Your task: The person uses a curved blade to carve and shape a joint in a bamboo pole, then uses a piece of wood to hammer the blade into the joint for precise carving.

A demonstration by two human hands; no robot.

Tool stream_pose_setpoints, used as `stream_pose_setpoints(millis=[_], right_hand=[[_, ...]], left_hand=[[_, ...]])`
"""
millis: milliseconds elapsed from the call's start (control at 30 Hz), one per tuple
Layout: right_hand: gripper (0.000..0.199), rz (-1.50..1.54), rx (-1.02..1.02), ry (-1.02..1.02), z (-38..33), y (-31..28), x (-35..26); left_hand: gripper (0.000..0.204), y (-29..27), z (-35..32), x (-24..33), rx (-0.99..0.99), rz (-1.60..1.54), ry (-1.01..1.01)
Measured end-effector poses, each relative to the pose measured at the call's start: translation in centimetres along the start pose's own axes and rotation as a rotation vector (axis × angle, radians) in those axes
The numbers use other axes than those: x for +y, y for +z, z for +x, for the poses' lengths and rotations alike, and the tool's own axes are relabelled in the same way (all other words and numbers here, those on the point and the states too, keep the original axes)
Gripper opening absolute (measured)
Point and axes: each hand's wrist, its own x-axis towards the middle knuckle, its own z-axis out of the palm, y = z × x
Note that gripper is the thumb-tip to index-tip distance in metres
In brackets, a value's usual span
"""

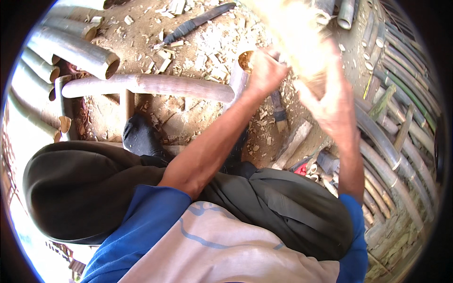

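Observation:
My left hand [266, 71] is closed beside the open top of an upright bamboo post [239, 80]. A small dark bit shows at its fingertips, too unclear to name. To its right, my right hand [331, 106] curves its thumb and fingers around the lower end of a long pale piece [297, 37]. That piece looks like bamboo, but glare washes out most of it. A thick bamboo pole [155, 86] lies crosswise in front of my legs and meets the post. Under my left hand, a tool with a dark band [279, 113] rests on the ground.
A long knife with a wrapped handle [198, 23] lies among wood chips [214, 54]. Cut bamboo tubes [78, 49] are stacked at the left. Many bamboo poles [401, 174] crowd the right side. A pale split piece [292, 144] lies near my right knee.

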Motion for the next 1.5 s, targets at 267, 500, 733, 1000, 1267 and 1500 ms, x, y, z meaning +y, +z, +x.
stream_pose_setpoints(millis=[267, 500, 733, 1000, 1267, 1500], right_hand=[[0.081, 0.144, 0.057, 0.158, -2.9, -0.2, 2.9], [0.089, 0.303, 0.239, 0.262, -5.4, -1.1, 1.6], [0.089, 0.088, 0.018, 0.259, -5.6, 2.4, 1.0], [0.094, 0.363, 0.287, 0.315, -7.2, 0.2, 1.7], [0.096, 0.222, 0.162, 0.350, -7.2, 3.7, 2.0], [0.078, 0.337, 0.178, 0.356, -7.3, 2.0, 3.0]], left_hand=[[0.017, 0.9, 2.7, -1.0, -0.439, 0.492, 0.338], [0.016, 0.2, 0.5, -1.5, -0.005, 0.189, 0.377], [0.009, 0.2, 1.4, -3.1, -0.478, 0.574, 0.388], [0.026, -0.1, 1.5, -0.3, -0.098, 0.191, 0.369], [0.032, 1.0, -0.2, -2.0, -0.049, 0.290, 0.438], [0.019, -1.7, 2.8, 0.0, -0.480, 0.449, 0.257]])
